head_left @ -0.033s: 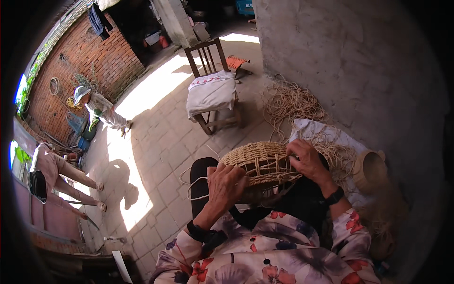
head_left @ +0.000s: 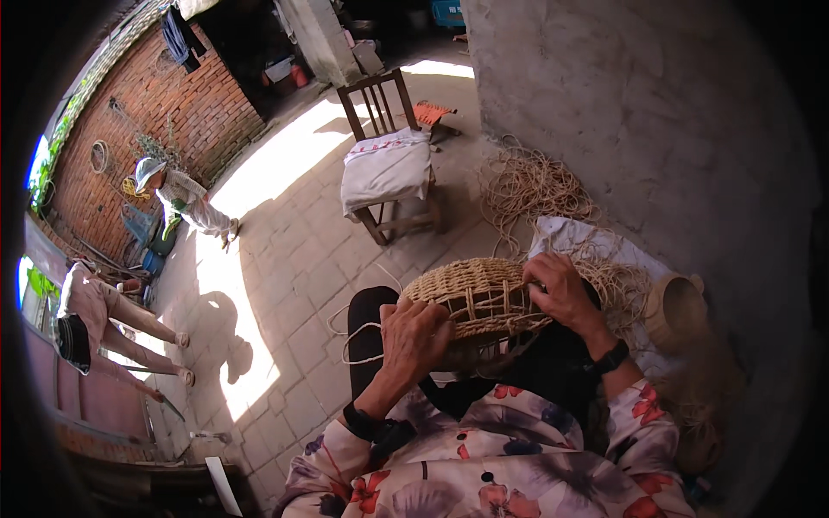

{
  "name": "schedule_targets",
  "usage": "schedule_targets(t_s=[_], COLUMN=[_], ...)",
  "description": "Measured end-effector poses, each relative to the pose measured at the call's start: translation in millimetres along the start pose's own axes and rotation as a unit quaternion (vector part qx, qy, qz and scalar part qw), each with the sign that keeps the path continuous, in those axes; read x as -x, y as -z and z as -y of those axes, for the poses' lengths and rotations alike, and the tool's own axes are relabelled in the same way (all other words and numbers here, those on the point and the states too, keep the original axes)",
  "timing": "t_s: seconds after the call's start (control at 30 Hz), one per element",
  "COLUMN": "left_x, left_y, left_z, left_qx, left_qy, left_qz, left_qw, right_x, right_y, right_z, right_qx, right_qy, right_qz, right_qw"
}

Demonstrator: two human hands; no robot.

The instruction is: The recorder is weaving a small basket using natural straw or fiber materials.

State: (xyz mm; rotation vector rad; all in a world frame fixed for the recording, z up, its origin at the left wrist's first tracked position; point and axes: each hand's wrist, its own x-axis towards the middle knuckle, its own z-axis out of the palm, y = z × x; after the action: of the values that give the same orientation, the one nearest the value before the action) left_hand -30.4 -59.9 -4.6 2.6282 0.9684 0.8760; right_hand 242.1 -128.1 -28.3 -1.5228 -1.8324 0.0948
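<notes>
Left hand (head_left: pixel 416 332) curled, fingers bent over the left end of the basket (head_left: pixel 471 281). Right hand (head_left: pixel 560 289) nearly closed on its right end, thumb near fingers; cannot tell if it pinches a strand. Basket tilted at the lap, between the knees. Pale cord (head_left: pixel 347 344) loops beside the left hand. To the right, white sheet (head_left: pixel 561 231) under loose strands; rope heap (head_left: pixel 531 186) by the wall. Ahead, chair (head_left: pixel 373 108), cloth on seat. Far left, 2 people, both bent over.
</notes>
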Motion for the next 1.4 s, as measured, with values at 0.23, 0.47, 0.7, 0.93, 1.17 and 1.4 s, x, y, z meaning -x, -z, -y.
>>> schedule_targets(t_s=[0.23, 0.47, 0.7, 0.93, 1.17, 1.4], left_x=[17, 186, 108, 1, 25, 238], left_y=[14, 161, 118, 17, 38, 227], left_z=[41, 262, 166, 13, 79, 296], left_qx=[-0.038, -0.417, -0.04, 0.008, 0.063, -0.392], left_qy=[0.097, 0.394, 0.258, -0.003, 0.115, 0.582], left_qz=[-0.027, -0.034, 0.117, 0.046, 0.026, -0.091], left_qw=[0.994, 0.818, 0.958, 0.999, 0.991, 0.707], right_x=[14, 35, 48, 51, 60, 60], right_y=[9, 8, -14, -20, -17, -15], right_z=[3, -15, -22, -21, -31, -34], right_qx=[0.007, 0.071, 0.184, 0.177, 0.175, 0.167], right_qy=[-0.044, -0.047, -0.06, -0.072, -0.092, -0.083], right_qz=[0.016, -0.03, -0.103, -0.143, -0.171, -0.209], right_qw=[0.999, 0.996, 0.976, 0.971, 0.965, 0.96])
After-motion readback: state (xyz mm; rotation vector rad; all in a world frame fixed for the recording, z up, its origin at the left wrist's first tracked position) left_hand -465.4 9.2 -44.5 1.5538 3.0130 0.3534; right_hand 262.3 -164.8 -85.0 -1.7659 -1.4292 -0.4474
